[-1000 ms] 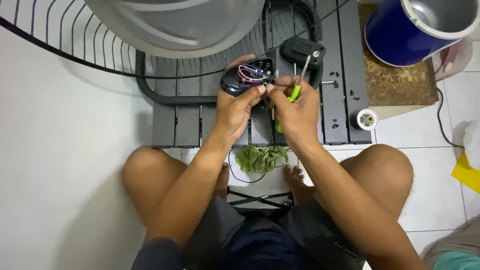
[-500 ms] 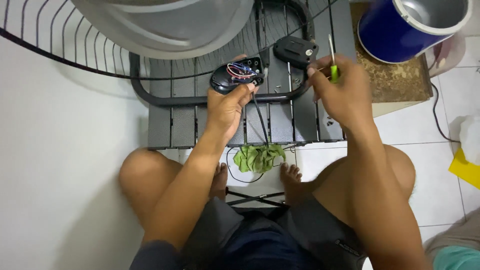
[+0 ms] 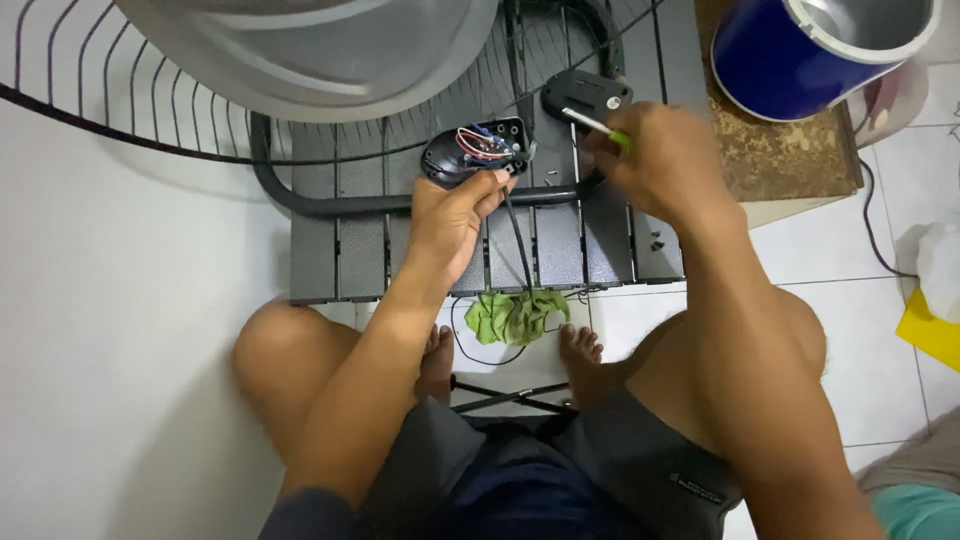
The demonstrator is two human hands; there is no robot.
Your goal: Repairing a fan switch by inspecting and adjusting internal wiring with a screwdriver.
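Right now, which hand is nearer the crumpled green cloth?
Left. The left hand sits just above the green cloth, holding the open switch box; the right hand is farther up and right.

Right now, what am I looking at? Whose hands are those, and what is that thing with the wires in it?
The picture comes from a camera worn on a person's head, looking down, so you see their own arms, knees and feet. The person sits on a white tiled floor. Their left hand holds a small black box that is open, with coloured wires showing inside. Their right hand holds a screwdriver with a green handle, its metal tip pointing at a black cover piece. Beneath lies a dark slatted stand, and above it a round wire fan guard around a grey fan blade. A green cloth sits near the feet, and a blue bucket stands at the top right.
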